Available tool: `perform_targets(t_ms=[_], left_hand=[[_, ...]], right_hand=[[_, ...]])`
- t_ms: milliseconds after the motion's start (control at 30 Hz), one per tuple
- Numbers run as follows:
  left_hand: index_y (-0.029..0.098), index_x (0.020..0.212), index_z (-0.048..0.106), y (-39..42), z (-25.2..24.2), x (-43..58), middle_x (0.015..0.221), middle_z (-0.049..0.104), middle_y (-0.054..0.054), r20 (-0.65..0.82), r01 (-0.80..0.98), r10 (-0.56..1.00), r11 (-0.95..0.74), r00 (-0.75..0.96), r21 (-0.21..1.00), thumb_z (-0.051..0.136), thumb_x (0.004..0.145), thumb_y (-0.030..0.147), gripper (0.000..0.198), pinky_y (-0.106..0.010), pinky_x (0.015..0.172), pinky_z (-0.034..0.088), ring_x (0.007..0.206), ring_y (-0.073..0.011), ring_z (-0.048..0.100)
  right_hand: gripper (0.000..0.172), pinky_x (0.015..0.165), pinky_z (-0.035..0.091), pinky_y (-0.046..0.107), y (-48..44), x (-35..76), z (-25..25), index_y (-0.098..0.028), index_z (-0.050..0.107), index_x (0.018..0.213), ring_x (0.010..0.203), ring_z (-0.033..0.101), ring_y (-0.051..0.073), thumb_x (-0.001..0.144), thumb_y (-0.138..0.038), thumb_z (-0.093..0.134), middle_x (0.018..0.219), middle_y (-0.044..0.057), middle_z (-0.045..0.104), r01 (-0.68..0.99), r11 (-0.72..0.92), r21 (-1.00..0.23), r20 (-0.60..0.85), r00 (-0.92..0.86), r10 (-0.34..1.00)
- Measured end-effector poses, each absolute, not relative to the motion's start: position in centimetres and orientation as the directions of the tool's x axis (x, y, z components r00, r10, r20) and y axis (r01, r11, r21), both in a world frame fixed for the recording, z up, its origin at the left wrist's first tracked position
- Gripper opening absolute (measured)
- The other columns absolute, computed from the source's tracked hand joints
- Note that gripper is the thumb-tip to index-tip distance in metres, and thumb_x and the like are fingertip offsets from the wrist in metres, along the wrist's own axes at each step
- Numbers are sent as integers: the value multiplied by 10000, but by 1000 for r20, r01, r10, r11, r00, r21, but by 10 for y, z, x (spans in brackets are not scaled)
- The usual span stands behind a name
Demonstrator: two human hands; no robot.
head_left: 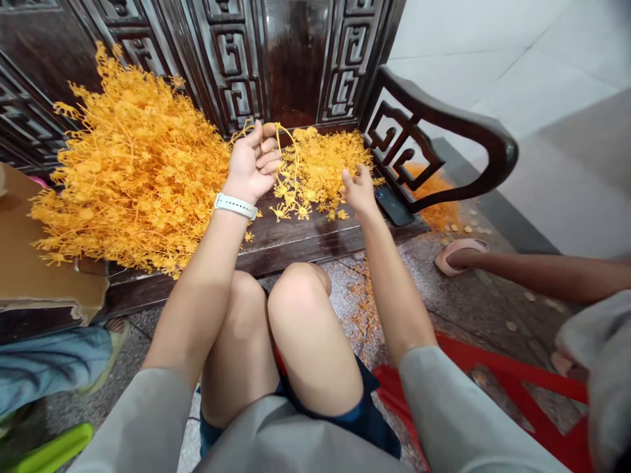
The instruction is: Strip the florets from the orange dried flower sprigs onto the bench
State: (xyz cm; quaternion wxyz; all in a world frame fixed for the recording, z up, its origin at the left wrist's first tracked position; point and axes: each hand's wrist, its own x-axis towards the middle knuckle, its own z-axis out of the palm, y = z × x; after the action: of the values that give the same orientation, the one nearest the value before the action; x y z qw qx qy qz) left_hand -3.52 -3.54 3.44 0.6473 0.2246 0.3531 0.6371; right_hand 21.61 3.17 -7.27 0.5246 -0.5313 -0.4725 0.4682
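Observation:
My left hand [255, 163], with a pale band on the wrist, is closed on a thin orange plastic flower stem [297, 152]. The stem arches up from the thumb and forefinger and droops to the right. Nearest to my right hand [359, 189] is the smaller pile of orange plastic flower pieces [320, 164]. Its thumb and forefinger are apart, with nothing visible between them; the other fingers are curled and partly hidden. Left of my hands, a large heap of orange stems with flower-like tips [142, 164] leans against the carved bench back.
Both piles lie on a dark wooden bench [296, 240] with a curved armrest [458, 121]. A phone [394, 205] lies by it. A cardboard box [44, 243] stands left. Orange bits [365, 302] litter the floor. Other people's legs and a red stool [517, 381] flank me.

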Motion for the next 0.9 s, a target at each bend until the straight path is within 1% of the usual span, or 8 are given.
perform_targets(t_ms=[100,167,233,333,433,567,733,900], left_hand=[[218,1126,740,-33,30,-26,586,462,42,-198,-693,977,90,-77,716,445,1196,371,340,-226,376,275,387,-76,300],[221,1176,730,-30,27,-17,619,496,34,-197,-707,975,67,-105,704,420,1202,362,341,-221,404,323,400,-76,349],[232,1208,717,-27,23,-9,643,522,28,-211,-713,968,53,-136,699,394,1208,378,353,-219,434,367,417,-80,392],[247,1221,706,-22,17,2,632,519,32,-233,-726,964,67,-131,685,402,1204,406,343,-220,446,387,429,-91,411],[262,1207,713,-16,8,8,594,488,49,-207,-725,975,82,-85,683,537,1163,452,263,-223,424,351,417,-91,394],[259,1167,700,-10,-1,9,580,486,60,-210,-698,974,90,-89,711,614,1125,506,265,-225,403,319,403,-88,376],[237,981,584,-14,5,8,506,347,95,-325,-750,937,124,-126,650,429,1187,233,257,-220,380,213,360,-74,224],[224,866,447,-26,16,23,499,272,107,-361,-776,928,159,-94,611,354,1147,100,321,-206,393,148,362,-57,165]], right_hand=[[202,640,499,297,40,210,-98,-220,602,1214,691,552,135,1041,-305,663,953,39,618,7,-38,-999,-36,183,982],[279,705,547,307,22,205,-102,-231,612,1202,798,608,154,943,-184,707,1048,61,660,15,18,-1000,20,159,987],[390,740,575,315,-5,195,-98,-222,639,1184,886,644,176,831,-144,787,1113,80,703,-7,44,-999,45,-26,999],[512,749,607,325,-43,172,-83,-229,644,1193,935,698,198,763,-284,917,1153,81,750,-209,-61,-976,30,-405,914],[491,696,593,288,-56,152,-68,-248,635,1131,846,698,158,829,-523,909,1092,42,751,-346,-105,-933,34,-373,927],[512,515,441,217,-52,141,-59,-222,606,910,581,539,95,943,-707,767,744,-20,627,-240,-64,-969,-14,-202,979],[635,411,194,189,-79,135,-50,-229,455,725,436,229,46,957,-752,730,523,-109,336,-208,-168,-964,-44,-497,867],[641,394,112,196,-112,140,-28,-246,391,725,437,137,44,965,-737,725,515,-123,281,-198,-258,-946,-104,-565,818]])
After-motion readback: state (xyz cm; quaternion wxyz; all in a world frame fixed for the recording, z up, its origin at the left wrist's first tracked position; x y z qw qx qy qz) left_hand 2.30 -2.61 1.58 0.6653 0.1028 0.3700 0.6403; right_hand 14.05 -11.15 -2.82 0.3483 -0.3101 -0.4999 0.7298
